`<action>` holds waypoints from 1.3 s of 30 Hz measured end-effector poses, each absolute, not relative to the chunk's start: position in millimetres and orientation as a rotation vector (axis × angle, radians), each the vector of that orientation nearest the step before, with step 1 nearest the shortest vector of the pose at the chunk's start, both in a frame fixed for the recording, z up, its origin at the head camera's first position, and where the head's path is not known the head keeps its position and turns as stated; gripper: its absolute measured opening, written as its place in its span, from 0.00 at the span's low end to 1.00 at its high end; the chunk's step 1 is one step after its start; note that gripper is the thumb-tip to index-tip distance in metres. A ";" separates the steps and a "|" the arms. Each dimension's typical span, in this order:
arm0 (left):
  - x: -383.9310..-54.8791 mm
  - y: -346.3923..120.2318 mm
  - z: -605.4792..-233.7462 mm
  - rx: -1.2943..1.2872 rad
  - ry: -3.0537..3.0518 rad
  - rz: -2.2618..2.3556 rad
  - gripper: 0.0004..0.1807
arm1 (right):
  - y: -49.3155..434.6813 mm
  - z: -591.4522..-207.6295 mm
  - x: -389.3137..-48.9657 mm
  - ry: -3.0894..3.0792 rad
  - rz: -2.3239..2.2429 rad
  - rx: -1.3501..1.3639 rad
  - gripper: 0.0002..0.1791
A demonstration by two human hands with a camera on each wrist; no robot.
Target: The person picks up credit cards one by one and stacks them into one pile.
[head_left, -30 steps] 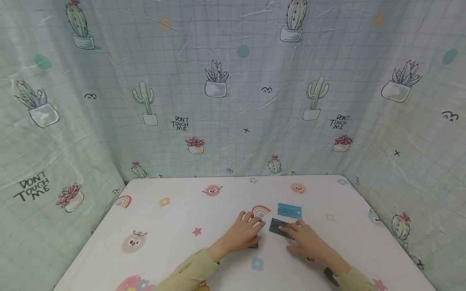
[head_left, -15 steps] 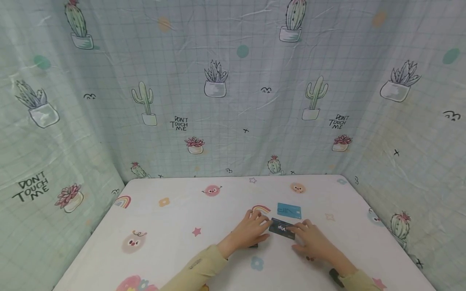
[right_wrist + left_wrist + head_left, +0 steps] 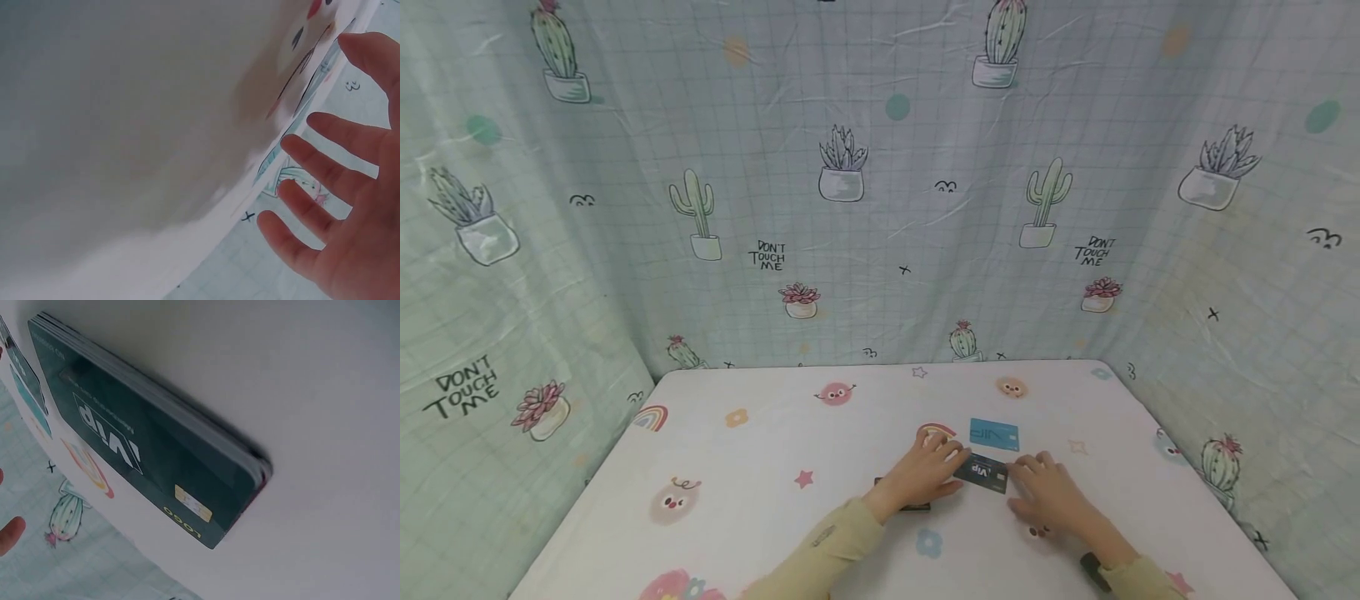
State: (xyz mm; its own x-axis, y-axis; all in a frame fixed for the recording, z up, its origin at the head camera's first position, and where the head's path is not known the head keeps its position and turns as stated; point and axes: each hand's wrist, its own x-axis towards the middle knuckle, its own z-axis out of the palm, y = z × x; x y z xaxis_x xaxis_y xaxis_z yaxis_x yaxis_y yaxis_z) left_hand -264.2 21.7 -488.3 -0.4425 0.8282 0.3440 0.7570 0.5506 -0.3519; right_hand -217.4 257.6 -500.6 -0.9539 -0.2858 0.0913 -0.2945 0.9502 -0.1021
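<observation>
A dark card printed "Vip" (image 3: 983, 473) lies flat on the table between my two hands. My left hand (image 3: 921, 471) reaches to its left end, fingers loosely bent, fingertips at the card's edge. At the card's right end is my right hand (image 3: 1051, 498), its fingers (image 3: 344, 169) spread and relaxed in the right wrist view, with nothing held. Just beyond the dark card is a blue card (image 3: 995, 434). A neat stack of dark cards (image 3: 137, 437) fills the left wrist view; from the head, my left wrist partly covers it.
The white table (image 3: 737, 467) bears printed stars, flowers, rainbows and faces. Patterned cloth (image 3: 865, 225) with cactus drawings hangs behind the table and on both sides. A dark band (image 3: 1093, 571) sits around my right wrist.
My left hand has moved rightward from above the stack to the dark card's left end. My right hand has drawn back to the right, uncovering the card's print. The blue card stays put.
</observation>
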 end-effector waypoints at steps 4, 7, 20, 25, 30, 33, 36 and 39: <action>-266.8 25.8 -490.1 -1.262 -2.322 0.241 0.25 | 259.1 -500.6 -218.6 -3.035 0.139 0.434 0.29; -268.1 28.9 -490.6 -1.263 -2.358 0.250 0.26 | 259.2 -500.4 -219.6 -3.040 0.128 0.434 0.30; -276.1 38.2 -495.2 -1.216 -2.523 0.335 0.30 | 253.5 -499.1 -224.2 -3.054 0.129 0.455 0.33; -279.9 41.5 -498.2 -1.165 -2.558 0.375 0.31 | 252.4 -499.5 -226.0 -3.037 0.111 0.473 0.33; -281.3 43.7 -501.1 -1.141 -2.603 0.374 0.31 | 250.8 -500.2 -227.7 -3.004 0.087 0.511 0.31; -281.2 45.0 -501.1 -1.137 -2.615 0.370 0.31 | 249.7 -499.9 -228.3 -2.996 0.074 0.526 0.31; -281.7 47.4 -501.0 -1.121 -2.624 0.381 0.31 | 249.0 -499.3 -228.7 -2.985 0.068 0.539 0.31; -282.2 50.7 -500.1 -1.094 -2.634 0.402 0.32 | 248.4 -498.6 -228.7 -2.979 0.077 0.546 0.31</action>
